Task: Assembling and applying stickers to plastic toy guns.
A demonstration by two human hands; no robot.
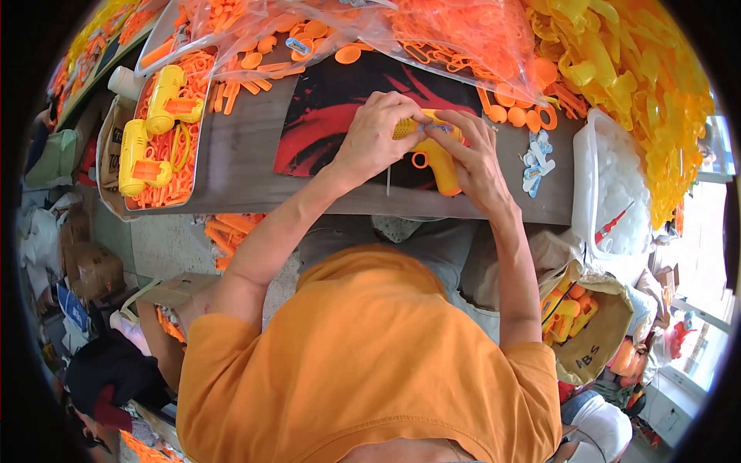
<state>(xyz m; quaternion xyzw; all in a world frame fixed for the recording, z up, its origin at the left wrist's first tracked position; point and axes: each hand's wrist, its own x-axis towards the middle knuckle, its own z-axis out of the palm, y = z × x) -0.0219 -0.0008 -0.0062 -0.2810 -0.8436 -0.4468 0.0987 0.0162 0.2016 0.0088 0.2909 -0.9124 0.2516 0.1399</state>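
Observation:
A yellow toy gun (pixel 443 171) with an orange ring-shaped trigger lies over the black and red mat (pixel 309 147), its grip pointing toward me. My left hand (pixel 380 137) is closed on the far left of its body, thumb and fingers pinched. From the other side my right hand (pixel 472 158) bends its fingers onto the upper body. Between the fingertips a small bluish label (pixel 438 126) shows on the toy; the fingers partly cover it. A thin grey rod (pixel 388 179) sticks out below my left hand; its other end is hidden.
At left, a box of orange parts (pixel 158 158) carries two yellow toy bodies (pixel 147 166). Loose blue-white labels (pixel 536 163) lie right of the mat, beside a white tub (pixel 590 174) with a red screwdriver (pixel 614 222). Bagged orange parts (pixel 463 35) and yellow shells (pixel 625 77) line the back.

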